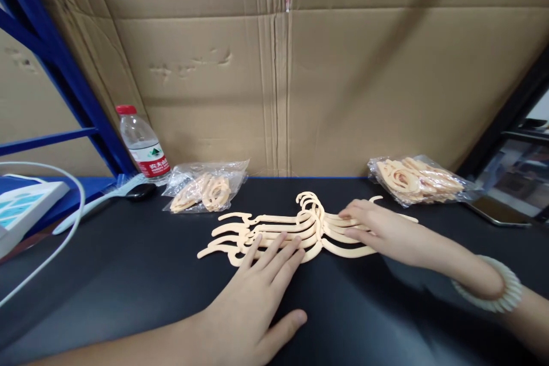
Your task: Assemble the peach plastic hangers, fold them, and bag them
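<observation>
A carved ornament (283, 229) of pale, wood-like curved strips lies across the black table, made up of several long strips in rows with curled scrolls at the middle. My left hand (261, 291) rests palm down on its left half, fingers stretched out and thumb apart. Over the right half is my right hand (381, 229), its fingers lying across the strips and a gap between fingers and thumb. That hand hides part of the strips beneath it; whether it pinches any, I cannot tell.
Clear plastic bags of similar carved pieces lie behind, one to the left (201, 191) and another to the right (416, 180). A water bottle (143, 146) with a red cap, a pale-handled brush (98, 200) and a white cable (81, 206) are at left. A cardboard wall (206, 80) closes the back.
</observation>
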The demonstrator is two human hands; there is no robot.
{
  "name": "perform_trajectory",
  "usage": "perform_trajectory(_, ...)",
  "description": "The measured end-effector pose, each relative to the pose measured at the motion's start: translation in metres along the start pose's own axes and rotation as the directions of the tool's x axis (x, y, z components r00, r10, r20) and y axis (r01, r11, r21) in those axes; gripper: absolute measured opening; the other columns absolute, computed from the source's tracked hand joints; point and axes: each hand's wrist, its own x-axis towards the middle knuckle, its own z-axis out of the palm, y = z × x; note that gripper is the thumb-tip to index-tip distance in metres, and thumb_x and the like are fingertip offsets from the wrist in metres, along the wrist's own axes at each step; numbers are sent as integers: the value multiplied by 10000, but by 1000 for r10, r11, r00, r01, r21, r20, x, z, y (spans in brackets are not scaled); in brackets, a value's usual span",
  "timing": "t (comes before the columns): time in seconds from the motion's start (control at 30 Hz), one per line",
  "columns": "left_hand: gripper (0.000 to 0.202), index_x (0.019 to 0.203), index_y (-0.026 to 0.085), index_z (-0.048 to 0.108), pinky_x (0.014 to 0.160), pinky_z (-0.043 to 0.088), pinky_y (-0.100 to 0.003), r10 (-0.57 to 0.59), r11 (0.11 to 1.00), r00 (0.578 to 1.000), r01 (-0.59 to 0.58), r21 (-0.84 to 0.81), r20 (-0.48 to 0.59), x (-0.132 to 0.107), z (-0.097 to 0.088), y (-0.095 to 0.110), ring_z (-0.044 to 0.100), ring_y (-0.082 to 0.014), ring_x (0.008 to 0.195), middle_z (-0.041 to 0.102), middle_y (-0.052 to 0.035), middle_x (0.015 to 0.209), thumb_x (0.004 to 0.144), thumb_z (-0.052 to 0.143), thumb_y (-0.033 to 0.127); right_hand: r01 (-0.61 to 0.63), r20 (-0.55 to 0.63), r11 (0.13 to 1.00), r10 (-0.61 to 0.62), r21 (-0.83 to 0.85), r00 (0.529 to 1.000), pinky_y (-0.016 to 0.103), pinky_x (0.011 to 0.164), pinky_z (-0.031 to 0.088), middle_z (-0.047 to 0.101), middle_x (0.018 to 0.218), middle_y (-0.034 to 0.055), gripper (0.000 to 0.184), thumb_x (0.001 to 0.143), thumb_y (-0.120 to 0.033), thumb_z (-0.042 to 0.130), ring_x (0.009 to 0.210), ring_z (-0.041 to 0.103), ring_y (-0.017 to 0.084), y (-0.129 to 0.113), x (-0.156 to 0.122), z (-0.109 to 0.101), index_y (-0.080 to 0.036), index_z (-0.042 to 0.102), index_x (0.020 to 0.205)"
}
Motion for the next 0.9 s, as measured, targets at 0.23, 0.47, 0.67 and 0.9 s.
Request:
perform_trajectory(0.23,597,1520,278,147,1123,133,-654,-81,977,983,111,184,-164,13,13,-27,183,-334,1442,186,-60,1579,986,319,484,4,28,998,-2,-70,1000,536,1156,202,186,1538,251,970,873,-721,343,1427,145,395,-19,3,39,28,234,1480)
perform_trajectory(0.47,587,1507,246,232,1140,165,-593,-193,961,979,202,188,-63,39,2,-43,152,-309,1448,179,-87,1575,989,223,521,21,-79,994,-30,-110,996,502,1152,241,278,1503,266,859,933,-637,291,1404,251,377,-9,19,48,51,308,1448)
perform_trajectory(0.67,577,1491,210,287,1141,152,-583,-230,953,969,244,178,-96,68,0,-49,163,-313,1448,218,-101,1570,990,237,491,62,-161,994,-75,-88,984,503,1133,270,362,1467,268,797,941,-614,302,1374,331,365,17,44,48,22,375,1415)
perform_trajectory(0.9,552,1479,190,313,1117,187,-596,-218,957,968,237,168,-123,91,-2,-65,215,-314,1436,264,-130,1553,994,241,445,48,-190,993,-67,-104,980,494,1101,306,400,1437,288,757,953,-583,307,1344,375,376,31,63,49,34,406,1381)
